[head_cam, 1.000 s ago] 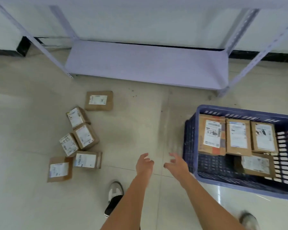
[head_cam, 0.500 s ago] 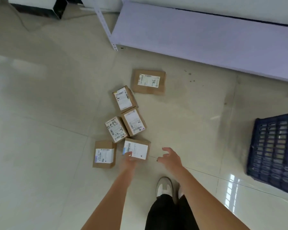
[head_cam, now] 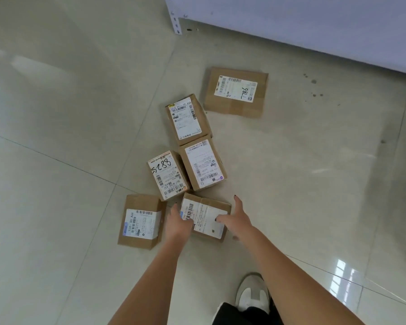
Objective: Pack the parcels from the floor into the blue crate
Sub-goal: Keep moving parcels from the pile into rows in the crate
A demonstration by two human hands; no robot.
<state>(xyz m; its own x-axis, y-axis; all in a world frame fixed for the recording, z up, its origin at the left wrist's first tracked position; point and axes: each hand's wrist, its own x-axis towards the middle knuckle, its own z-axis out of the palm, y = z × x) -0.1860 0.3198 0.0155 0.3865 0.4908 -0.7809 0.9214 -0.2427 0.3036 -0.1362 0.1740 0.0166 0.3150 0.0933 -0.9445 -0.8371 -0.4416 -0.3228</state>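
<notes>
Head view: both hands, left [head_cam: 178, 222] and right [head_cam: 236, 218], clasp nearest parcel [head_cam: 208, 215] on floor [head_cam: 56, 160].

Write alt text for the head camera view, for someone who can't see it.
Both bare hands, left hand and right hand, close on the sides of the nearest parcel on the tiled floor. Five more labelled cardboard parcels lie around it, one marked 5288 and one marked 7786 near a white shelf.
</notes>
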